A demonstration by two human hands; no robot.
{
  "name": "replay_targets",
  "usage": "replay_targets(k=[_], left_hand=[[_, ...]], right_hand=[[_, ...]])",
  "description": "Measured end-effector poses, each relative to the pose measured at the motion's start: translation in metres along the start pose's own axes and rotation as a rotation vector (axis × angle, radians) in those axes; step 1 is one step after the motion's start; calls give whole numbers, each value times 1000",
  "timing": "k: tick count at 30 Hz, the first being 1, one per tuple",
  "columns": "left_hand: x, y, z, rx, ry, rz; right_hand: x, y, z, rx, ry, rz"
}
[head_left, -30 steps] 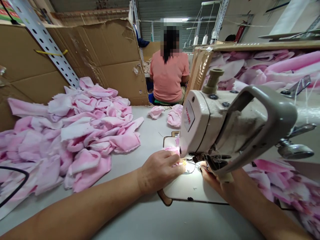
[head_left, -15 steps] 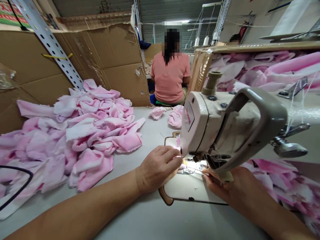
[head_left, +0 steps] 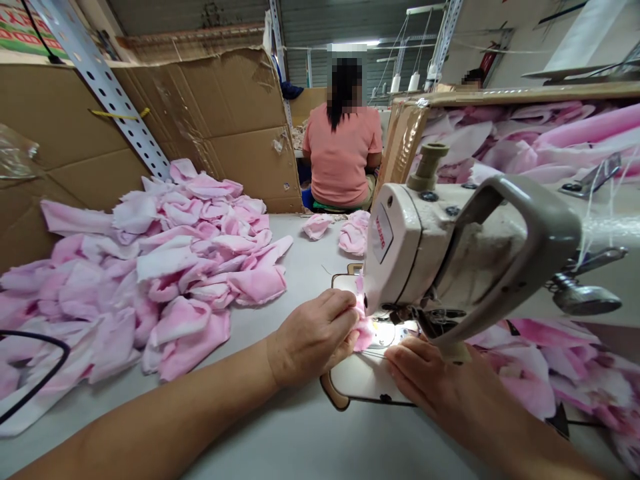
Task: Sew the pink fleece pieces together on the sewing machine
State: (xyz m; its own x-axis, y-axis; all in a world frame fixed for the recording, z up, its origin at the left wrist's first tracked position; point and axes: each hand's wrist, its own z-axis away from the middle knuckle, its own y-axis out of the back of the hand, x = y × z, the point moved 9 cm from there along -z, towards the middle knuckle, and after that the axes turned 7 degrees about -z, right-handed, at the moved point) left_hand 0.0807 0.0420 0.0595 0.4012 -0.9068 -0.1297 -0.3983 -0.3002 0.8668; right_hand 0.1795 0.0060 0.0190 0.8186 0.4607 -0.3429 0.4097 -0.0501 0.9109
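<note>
Left fingers [head_left: 344, 325] pinch pink fabric [head_left: 365, 335]; a box [head_left: 401, 141] holds pinkish cloths [head_left: 565, 143].

Pink fabric piece [head_left: 364, 335], soft-looking, bunched and partly hidden by the left hand [head_left: 313, 337] pinching it, sits beside the sewing machine head [head_left: 397, 253], over the pale bed plate [head_left: 357, 381], inside the plate's left edge, well short of the desk's [head_left: 260, 417] far edge.

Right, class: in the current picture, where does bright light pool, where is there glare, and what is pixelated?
Head view: light pools beside the pink cloth, under the sewing machine; head view: glare on the box tape and metal knob; head view: pixels partly mask the heads of the seated person and a second person farther right.
</note>
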Motion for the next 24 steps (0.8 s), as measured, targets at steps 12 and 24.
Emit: replay_targets(k=[12, 24], left_hand=[[28, -7, 7, -67, -316, 84], [12, -13, 3, -73, -158, 29]], right_hand=[[0, 2, 5, 9, 26, -36], [-3, 9, 4, 32, 63, -71]])
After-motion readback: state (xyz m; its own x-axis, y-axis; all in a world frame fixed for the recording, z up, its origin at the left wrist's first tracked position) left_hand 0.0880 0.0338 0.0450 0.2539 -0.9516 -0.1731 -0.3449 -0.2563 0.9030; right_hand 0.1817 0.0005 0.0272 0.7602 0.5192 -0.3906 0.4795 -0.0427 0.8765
